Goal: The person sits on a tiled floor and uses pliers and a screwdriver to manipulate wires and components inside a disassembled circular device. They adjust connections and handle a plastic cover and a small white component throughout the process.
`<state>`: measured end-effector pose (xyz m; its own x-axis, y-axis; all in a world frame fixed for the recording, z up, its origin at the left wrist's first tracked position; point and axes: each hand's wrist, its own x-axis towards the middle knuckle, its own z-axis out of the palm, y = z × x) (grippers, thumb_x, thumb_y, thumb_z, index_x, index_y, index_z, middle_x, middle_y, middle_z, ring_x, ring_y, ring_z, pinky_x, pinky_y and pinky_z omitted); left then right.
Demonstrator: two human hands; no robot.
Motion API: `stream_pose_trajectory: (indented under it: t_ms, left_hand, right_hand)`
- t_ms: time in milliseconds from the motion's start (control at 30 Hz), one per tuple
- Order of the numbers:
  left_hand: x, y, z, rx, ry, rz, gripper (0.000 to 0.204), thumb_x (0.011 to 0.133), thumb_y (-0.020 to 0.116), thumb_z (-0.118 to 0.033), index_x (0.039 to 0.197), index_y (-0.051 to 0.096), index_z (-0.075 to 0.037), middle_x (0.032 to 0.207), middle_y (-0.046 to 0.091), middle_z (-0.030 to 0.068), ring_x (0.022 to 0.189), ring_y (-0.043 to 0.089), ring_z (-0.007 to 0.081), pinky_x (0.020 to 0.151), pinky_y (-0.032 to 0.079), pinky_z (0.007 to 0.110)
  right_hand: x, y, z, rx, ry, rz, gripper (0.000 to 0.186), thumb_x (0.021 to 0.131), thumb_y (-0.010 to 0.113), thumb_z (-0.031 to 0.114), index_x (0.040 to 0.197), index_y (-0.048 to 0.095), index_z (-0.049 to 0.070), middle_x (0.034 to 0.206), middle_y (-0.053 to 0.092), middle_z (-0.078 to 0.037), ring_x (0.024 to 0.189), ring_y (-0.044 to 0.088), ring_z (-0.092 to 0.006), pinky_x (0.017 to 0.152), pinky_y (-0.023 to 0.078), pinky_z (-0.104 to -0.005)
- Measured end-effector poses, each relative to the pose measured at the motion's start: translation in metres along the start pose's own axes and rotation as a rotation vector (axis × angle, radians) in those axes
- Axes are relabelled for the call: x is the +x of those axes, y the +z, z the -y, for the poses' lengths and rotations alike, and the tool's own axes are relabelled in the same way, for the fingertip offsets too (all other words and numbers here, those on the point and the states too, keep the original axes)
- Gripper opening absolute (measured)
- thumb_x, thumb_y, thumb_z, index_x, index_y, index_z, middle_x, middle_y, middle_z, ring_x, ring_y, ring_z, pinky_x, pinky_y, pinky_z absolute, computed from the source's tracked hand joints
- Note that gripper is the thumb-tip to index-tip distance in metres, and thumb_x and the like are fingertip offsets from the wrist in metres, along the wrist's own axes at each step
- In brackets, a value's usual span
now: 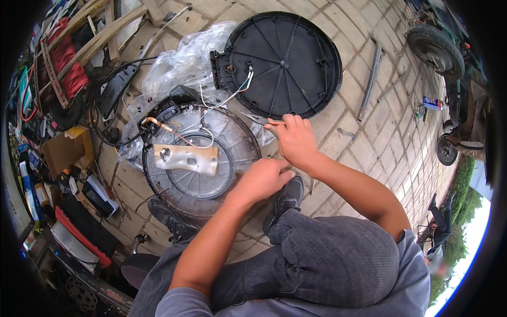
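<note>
A round metal appliance base (pixel 200 182) lies on the pavers before me, wired, with a pale, spotted plate (pixel 195 161) on it. A cable runs from it leftward. Beyond it a black ribbed round cover (pixel 303 63) lies underside up, joined by thin wires (pixel 227 99). My right hand (pixel 296 137) is closed on a slim metal tool, apparently pliers (pixel 256 120), between base and cover. My left hand (pixel 264 179) is curled at the base's right side; whether it holds anything is hidden. Clear plastic sheeting (pixel 174 63) lies behind the base.
My shoes (pixel 282 198) flank the base. Wood, tools, boxes (pixel 63 153) and assorted parts crowd the left. A metal bar (pixel 369 79) and spray can (pixel 432 103) lie right, near wheeled vehicles (pixel 433 50). Another person (pixel 438 227) is at far right.
</note>
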<state>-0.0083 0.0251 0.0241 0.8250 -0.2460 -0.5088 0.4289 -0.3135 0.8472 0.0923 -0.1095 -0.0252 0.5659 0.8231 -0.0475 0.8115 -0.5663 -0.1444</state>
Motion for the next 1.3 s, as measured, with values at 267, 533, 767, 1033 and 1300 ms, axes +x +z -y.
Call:
stream_pose_trajectory:
  t_ms: [267, 533, 767, 1033, 1300]
  left_hand:
    - [0.008, -0.009, 0.018, -0.034, 0.134, -0.225, 0.024, 0.091, 0.066, -0.02, 0.099, 0.07, 0.003, 0.086, 0.068, 0.0195, 0.079, 0.066, 0.0367, 0.076, 0.052, 0.042]
    - [0.0, -0.033, 0.01, -0.125, -0.046, -0.139, 0.027, 0.093, 0.068, -0.023, 0.097, 0.071, 0.004, 0.082, 0.068, 0.0162, 0.072, 0.062, 0.0247, 0.07, 0.05, 0.038]
    - [-0.001, -0.041, 0.006, -0.159, -0.087, -0.143, 0.03, 0.094, 0.069, -0.026, 0.098, 0.072, 0.004, 0.067, 0.063, 0.011, 0.061, 0.056, 0.0166, 0.062, 0.048, 0.035]
    - [-0.002, -0.058, 0.003, -0.201, -0.164, -0.154, 0.035, 0.094, 0.066, -0.031, 0.089, 0.069, 0.003, 0.067, 0.06, 0.019, 0.059, 0.055, 0.0251, 0.062, 0.047, 0.04]
    - [-0.005, -0.082, 0.027, -0.477, -0.132, -0.379, 0.03, 0.101, 0.063, -0.023, 0.093, 0.07, 0.004, 0.086, 0.071, 0.0055, 0.079, 0.063, 0.0103, 0.077, 0.052, 0.027]
  right_hand:
    - [0.024, -0.018, -0.006, 0.167, 0.092, 0.032, 0.022, 0.083, 0.062, 0.015, 0.098, 0.071, 0.001, 0.101, 0.062, -0.011, 0.092, 0.058, -0.0283, 0.08, 0.043, -0.0417]
    - [0.035, 0.007, 0.009, 0.13, 0.163, 0.109, 0.022, 0.088, 0.061, 0.019, 0.09, 0.068, -0.001, 0.101, 0.06, -0.017, 0.093, 0.056, -0.0342, 0.08, 0.045, -0.0466]
    - [0.036, 0.001, 0.018, 0.03, 0.17, 0.237, 0.025, 0.087, 0.06, 0.016, 0.103, 0.068, -0.002, 0.104, 0.056, -0.014, 0.096, 0.052, -0.0315, 0.076, 0.045, -0.0442]
    - [0.046, -0.036, 0.024, 0.191, 0.161, 0.432, 0.049, 0.083, 0.066, 0.017, 0.127, 0.06, -0.004, 0.11, 0.054, -0.019, 0.102, 0.052, -0.0365, 0.082, 0.049, -0.0497]
    - [0.045, -0.027, 0.043, 0.07, 0.167, 0.444, 0.034, 0.085, 0.065, 0.017, 0.113, 0.065, -0.003, 0.111, 0.054, -0.019, 0.099, 0.054, -0.0342, 0.078, 0.053, -0.0449]
